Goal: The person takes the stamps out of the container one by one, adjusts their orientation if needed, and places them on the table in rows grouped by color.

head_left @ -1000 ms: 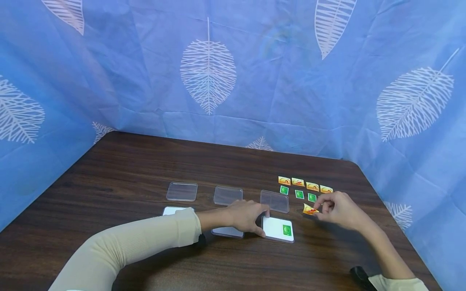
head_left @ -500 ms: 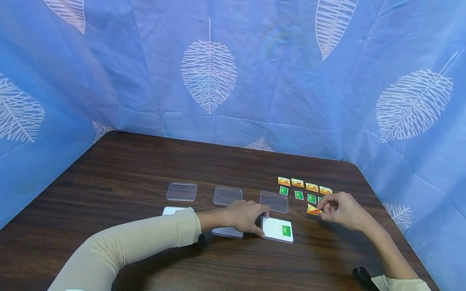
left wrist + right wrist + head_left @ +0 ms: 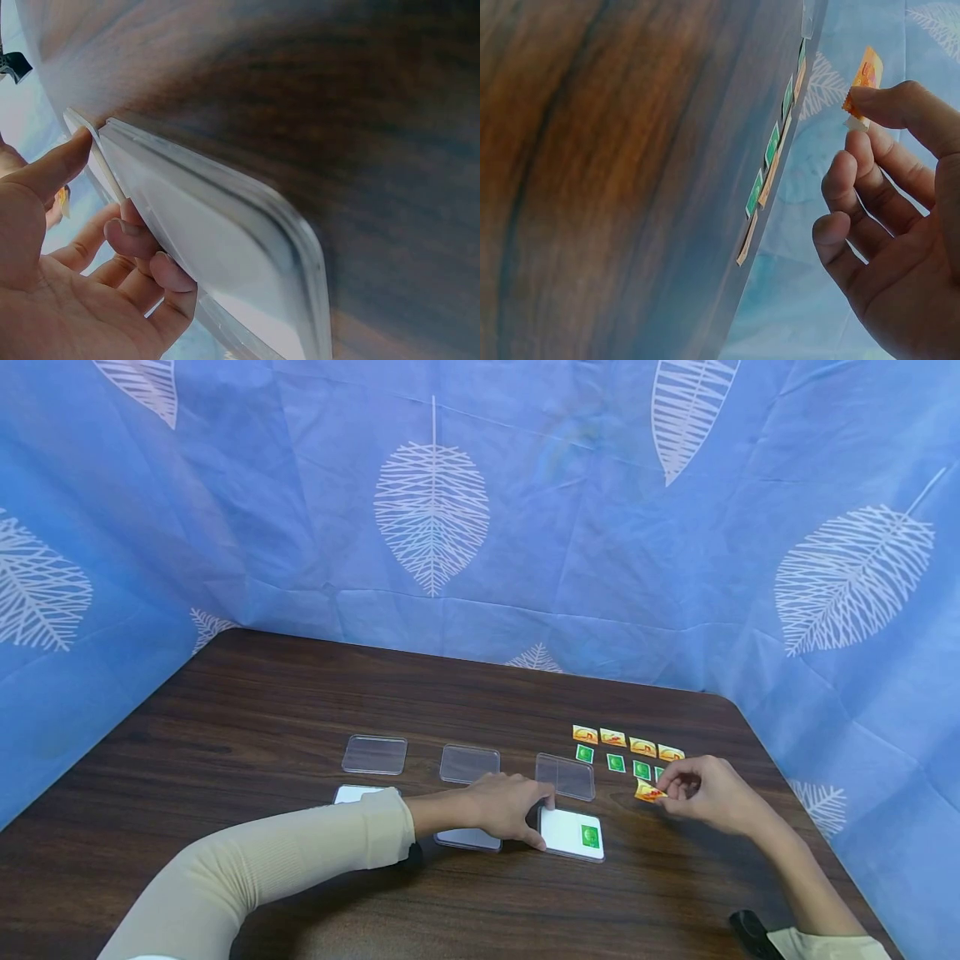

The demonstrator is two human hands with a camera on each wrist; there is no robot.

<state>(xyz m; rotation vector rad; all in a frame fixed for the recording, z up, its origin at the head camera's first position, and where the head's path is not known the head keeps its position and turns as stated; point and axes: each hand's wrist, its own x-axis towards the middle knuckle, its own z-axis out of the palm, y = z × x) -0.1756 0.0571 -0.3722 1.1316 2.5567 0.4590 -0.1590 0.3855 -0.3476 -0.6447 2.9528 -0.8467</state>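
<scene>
In the head view my left hand (image 3: pixel 504 807) holds the left end of a clear flat case (image 3: pixel 561 832) with a white insert and a green stamp (image 3: pixel 590 836) on its right side. The left wrist view has the thumb (image 3: pixel 64 161) at one edge of that case, while curled fingertips lie against a nearer white-filled case (image 3: pixel 202 217). Between thumb and forefinger my right hand (image 3: pixel 705 795) pinches an orange-and-yellow stamp (image 3: pixel 648 791), raised off the table. Its serrated edge shows in the right wrist view, where the hand's other fingers (image 3: pixel 840 176) are bent loosely.
Three clear covers (image 3: pixel 375 754) lie in a row behind the white-filled cases. Behind the right hand are a row of orange stamps (image 3: pixel 612 737) and a row of green stamps (image 3: pixel 616 762), partly hidden by that hand. A blue leaf-print cloth (image 3: pixel 525 527) surrounds the dark wooden table (image 3: pixel 285 718).
My right hand has shifted slightly right with the orange-and-yellow stamp pinched in it. The left hand keeps its place on the case.
</scene>
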